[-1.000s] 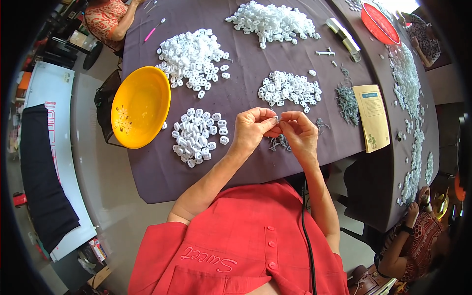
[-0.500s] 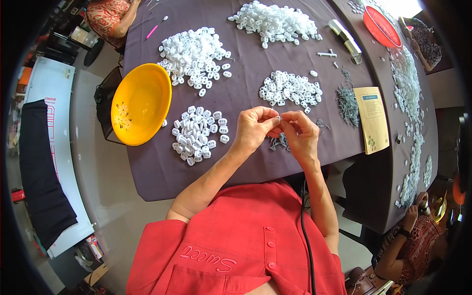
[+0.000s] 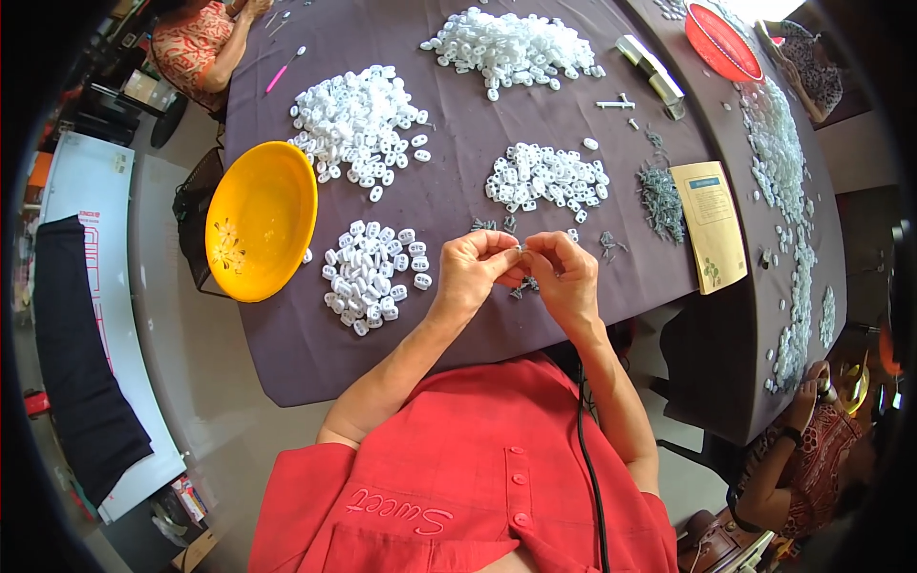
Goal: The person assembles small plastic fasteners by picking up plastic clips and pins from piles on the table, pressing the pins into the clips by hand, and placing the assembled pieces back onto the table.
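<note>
My left hand (image 3: 466, 279) and my right hand (image 3: 566, 283) meet above the near part of the table. Both have thumb and forefinger pinched at a small white plastic piece (image 3: 521, 248), mostly hidden by the fingertips. Beneath them lie a few small grey screw-like bits (image 3: 523, 287), partly covered by the hands. Just beyond is a heap of white oval pieces with holes (image 3: 546, 178). To the left of my left hand sits a smaller pile of white oval pieces (image 3: 365, 277) with dark slots.
Larger white heaps (image 3: 358, 124) lie farther back. A yellow basin (image 3: 263, 220) stands at the table's left edge. Rightward are grey screw-like bits (image 3: 661, 205), a tan booklet (image 3: 710, 227) and a red basket (image 3: 723, 43). Other people sit around the tables.
The view has shifted slightly, so the table's things appear a little farther left and lower. Both hands stay pinched together at the small white piece.
</note>
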Motion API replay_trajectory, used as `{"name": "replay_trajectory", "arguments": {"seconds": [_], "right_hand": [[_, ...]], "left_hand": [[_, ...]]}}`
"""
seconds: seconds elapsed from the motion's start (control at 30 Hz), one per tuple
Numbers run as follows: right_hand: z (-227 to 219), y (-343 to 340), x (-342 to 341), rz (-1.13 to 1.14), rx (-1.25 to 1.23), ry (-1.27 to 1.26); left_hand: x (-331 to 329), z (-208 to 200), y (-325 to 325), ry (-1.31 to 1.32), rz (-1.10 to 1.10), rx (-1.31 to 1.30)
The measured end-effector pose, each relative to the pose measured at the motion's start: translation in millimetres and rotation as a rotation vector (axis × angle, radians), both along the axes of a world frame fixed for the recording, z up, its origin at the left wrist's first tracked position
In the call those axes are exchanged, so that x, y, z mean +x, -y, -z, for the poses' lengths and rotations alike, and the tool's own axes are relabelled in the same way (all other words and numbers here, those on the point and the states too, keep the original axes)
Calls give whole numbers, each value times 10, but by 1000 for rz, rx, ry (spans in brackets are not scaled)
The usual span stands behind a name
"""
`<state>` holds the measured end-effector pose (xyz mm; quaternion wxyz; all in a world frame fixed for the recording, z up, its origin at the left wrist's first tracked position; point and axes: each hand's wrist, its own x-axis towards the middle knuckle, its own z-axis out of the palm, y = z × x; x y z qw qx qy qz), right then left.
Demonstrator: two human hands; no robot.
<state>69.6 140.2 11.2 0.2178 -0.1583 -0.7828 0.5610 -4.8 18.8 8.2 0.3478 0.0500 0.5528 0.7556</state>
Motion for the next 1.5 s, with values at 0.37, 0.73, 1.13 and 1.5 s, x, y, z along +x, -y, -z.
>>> {"name": "replay_trajectory", "arguments": {"seconds": [0.37,0.73,1.13,1.5], "right_hand": [[17,-18,-14,-52,-245,99],[10,-341,-441,-104,292,41],[145,-369,-676,-146,628,68],[-66,-266,-215,-119,-314,99]], "left_hand": [[4,-24,42,-21,23,-26],[-96,137,39,102,-124,17],[-111,96,144,151,-148,82],[-139,-93,26,146,-118,135]]}}
